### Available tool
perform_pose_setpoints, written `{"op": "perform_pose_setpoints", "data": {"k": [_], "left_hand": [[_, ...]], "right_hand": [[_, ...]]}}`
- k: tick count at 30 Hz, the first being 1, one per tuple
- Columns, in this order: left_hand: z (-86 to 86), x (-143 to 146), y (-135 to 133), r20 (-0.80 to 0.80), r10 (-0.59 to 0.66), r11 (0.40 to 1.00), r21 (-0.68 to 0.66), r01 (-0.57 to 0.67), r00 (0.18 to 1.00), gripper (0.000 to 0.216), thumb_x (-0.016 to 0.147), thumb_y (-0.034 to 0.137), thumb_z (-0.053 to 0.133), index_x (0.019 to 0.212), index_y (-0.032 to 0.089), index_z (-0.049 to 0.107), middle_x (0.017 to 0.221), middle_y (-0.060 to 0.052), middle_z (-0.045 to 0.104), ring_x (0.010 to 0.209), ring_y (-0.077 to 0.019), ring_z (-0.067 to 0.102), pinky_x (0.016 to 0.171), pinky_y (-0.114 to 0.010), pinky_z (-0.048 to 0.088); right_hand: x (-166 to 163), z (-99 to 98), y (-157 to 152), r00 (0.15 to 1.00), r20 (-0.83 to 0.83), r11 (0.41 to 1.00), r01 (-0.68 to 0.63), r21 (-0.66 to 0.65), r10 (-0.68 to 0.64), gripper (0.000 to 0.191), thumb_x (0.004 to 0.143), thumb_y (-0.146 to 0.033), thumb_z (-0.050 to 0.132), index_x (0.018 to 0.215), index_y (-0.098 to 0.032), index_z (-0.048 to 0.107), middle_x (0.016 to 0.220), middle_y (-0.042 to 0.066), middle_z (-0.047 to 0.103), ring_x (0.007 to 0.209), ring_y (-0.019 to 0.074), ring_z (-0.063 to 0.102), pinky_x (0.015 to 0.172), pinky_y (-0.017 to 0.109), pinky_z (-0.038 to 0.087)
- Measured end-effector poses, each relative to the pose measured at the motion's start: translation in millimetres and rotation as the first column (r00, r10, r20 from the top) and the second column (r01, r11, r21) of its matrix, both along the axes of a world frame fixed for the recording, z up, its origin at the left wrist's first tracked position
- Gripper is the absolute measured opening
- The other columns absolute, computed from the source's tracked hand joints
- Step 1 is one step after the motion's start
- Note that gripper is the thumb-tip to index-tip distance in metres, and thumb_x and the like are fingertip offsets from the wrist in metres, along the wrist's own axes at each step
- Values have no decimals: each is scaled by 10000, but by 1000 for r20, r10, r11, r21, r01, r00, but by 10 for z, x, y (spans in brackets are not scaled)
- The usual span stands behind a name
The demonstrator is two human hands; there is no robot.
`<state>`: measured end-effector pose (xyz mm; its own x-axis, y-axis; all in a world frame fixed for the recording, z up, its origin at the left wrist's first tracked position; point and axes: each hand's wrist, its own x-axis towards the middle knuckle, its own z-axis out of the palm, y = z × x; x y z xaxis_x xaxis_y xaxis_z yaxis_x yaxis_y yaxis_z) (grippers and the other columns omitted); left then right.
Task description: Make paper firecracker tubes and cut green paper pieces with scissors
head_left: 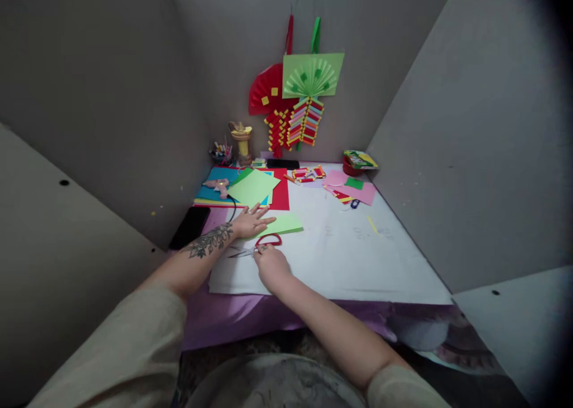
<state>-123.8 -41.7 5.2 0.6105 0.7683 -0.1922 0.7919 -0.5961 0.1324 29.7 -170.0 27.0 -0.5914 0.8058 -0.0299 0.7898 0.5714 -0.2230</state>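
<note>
My left hand (250, 222) lies open, fingers spread, at the left end of a light green piece of paper (289, 223), partly covering it. Just in front of that paper, my right hand (273, 268) has its fingers closed on a pair of scissors (278, 238) with red handles. The scissor blades point left over the white sheet (322, 271) and look a little apart. One handle loop shows above my right fingers; the other is hidden by the hand.
Stacked coloured papers (255, 187) lie at the back left under a pink glue gun (219, 185). A dark phone (190, 228) rests at the left edge. Pink paper (364, 191) and rolled paper pieces (308, 174) lie at the back. Paper fan decorations (311, 77) hang on the wall.
</note>
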Motion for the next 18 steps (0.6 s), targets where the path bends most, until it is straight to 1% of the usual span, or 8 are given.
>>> {"op": "perform_pose_setpoints", "data": {"k": [3, 5, 7, 9, 12, 14, 16, 18], "left_hand": [[5, 0, -38, 17, -3, 1000, 29, 2, 1000, 469, 919, 467, 251, 1385, 426, 277, 1536, 7, 107, 1391, -336, 52, 1038, -608, 113], [12, 1, -76, 39, -12, 998, 68, 10, 999, 468, 922, 444, 257, 1387, 406, 292, 1533, 1, 133, 1390, -325, 74, 1047, -586, 120], [25, -1, -116, 69, -25, 992, 125, 16, 997, 474, 924, 411, 263, 1396, 376, 291, 1528, -13, 159, 1389, -311, 100, 1051, -565, 135], [41, -7, -154, 102, -25, 980, 198, 5, 995, 485, 922, 374, 278, 1405, 336, 291, 1517, -36, 202, 1385, -294, 135, 1054, -546, 149], [70, -9, -219, 144, 0, 951, 307, -45, 990, 476, 906, 332, 328, 1379, 285, 354, 1473, -62, 317, 1361, -269, 221, 1063, -512, 149], [84, 17, -278, 176, 33, 930, 355, -95, 984, 436, 899, 321, 345, 1320, 258, 438, 1408, -72, 420, 1319, -257, 304, 1065, -488, 157], [88, 81, -352, 213, 80, 918, 364, -155, 974, 390, 900, 326, 337, 1230, 232, 523, 1320, -82, 513, 1252, -247, 393, 1054, -458, 198], [87, 177, -426, 238, 132, 919, 333, -209, 962, 362, 890, 354, 356, 1144, 220, 577, 1245, -88, 563, 1179, -243, 457, 1023, -425, 259]], "right_hand": [[39, 0, -97, 999, -29, 999, -34, 12, 34, 286, 861, -99, 393, 1014, -129, 633, 1056, 136, 610, 955, 236, 508, 745, 320, 429], [185, -30, -175, 999, -48, 1000, -18, 16, 19, 280, 854, -97, 408, 1006, -151, 637, 1045, 122, 614, 949, 229, 508, 757, 315, 421], [439, -62, -216, 997, -65, 998, 43, 35, -41, 289, 848, -97, 422, 1029, -173, 634, 1036, 111, 616, 966, 223, 501, 787, 309, 407], [783, -72, -178, 985, -72, 984, 165, 72, -160, 318, 853, -101, 414, 1076, -188, 624, 1059, 107, 607, 981, 217, 498, 809, 299, 395], [1386, -39, 59, 910, -43, 900, 415, 132, -413, 327, 870, -128, 392, 1081, -197, 632, 1074, 107, 594, 958, 214, 510, 777, 286, 396], [1775, -16, 305, 821, -36, 802, 565, 194, -570, 334, 876, -132, 373, 1071, -183, 640, 1077, 115, 589, 964, 218, 517, 784, 292, 392], [2097, -19, 563, 744, -16, 727, 657, 200, -668, 334, 870, -127, 378, 1053, -175, 653, 1061, 117, 593, 972, 220, 525, 783, 292, 393], [2315, -49, 779, 696, -2, 684, 706, 182, -718, 331, 866, -135, 386, 1044, -172, 663, 1053, 125, 594, 964, 230, 532, 768, 302, 398]]}}
